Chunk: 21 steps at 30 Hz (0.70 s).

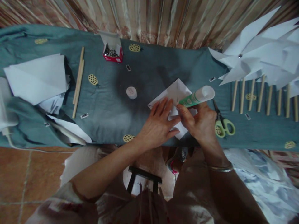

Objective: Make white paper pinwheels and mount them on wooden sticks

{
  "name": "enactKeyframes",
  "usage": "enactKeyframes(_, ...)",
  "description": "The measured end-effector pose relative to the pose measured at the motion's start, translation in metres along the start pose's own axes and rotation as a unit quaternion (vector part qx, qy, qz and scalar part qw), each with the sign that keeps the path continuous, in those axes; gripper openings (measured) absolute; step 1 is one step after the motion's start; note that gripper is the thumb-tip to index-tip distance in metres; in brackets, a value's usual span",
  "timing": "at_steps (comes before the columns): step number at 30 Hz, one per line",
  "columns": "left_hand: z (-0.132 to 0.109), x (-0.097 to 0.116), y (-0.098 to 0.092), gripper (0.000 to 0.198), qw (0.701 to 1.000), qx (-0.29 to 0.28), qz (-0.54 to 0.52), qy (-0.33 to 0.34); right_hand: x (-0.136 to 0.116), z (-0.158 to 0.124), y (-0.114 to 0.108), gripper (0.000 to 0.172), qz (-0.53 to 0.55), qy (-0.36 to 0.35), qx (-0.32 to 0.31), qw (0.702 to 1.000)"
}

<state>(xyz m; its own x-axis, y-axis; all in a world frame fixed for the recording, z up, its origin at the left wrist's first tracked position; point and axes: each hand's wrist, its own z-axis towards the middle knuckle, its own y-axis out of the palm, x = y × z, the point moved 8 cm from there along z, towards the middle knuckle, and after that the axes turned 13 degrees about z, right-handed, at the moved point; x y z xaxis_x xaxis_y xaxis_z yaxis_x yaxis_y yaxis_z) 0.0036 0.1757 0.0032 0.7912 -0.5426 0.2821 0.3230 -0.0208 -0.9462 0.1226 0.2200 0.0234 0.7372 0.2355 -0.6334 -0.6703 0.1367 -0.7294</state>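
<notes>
My right hand (198,119) is closed around a green and white glue stick (195,97), tilted with its lower end over a white paper square (177,88). Creases run across the paper, which lies turned like a diamond near the table's front edge. My left hand (161,123) rests flat on the paper's left part, fingers spread. Both hands cover much of the sheet, and the glue stick's tip is hidden. To the left of the paper stands a round white cap (131,92). Scissors (224,124) with light green handles lie just right of my right hand.
White paper pinwheels (257,59) with wooden sticks (261,93) are piled at the right. A red box (113,54) of small metal pieces stands open at the back. Two loose sticks (78,82) and stacked paper sheets (38,77) lie at the left on the green cloth (105,115).
</notes>
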Motion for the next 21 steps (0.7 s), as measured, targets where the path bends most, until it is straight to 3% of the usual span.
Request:
enactKeyframes(7,-0.0007,-0.0007,-0.0009,0.044,1.0,0.006,-0.005,-0.001,-0.001,0.0,0.0008,0.034,0.017,0.016,-0.007,1.0)
enactKeyframes(21,-0.0003,0.0,-0.0019,0.039,1.0,0.002,0.007,0.002,-0.0048,-0.002,0.0049,0.04,0.041,-0.003,-0.025,0.999)
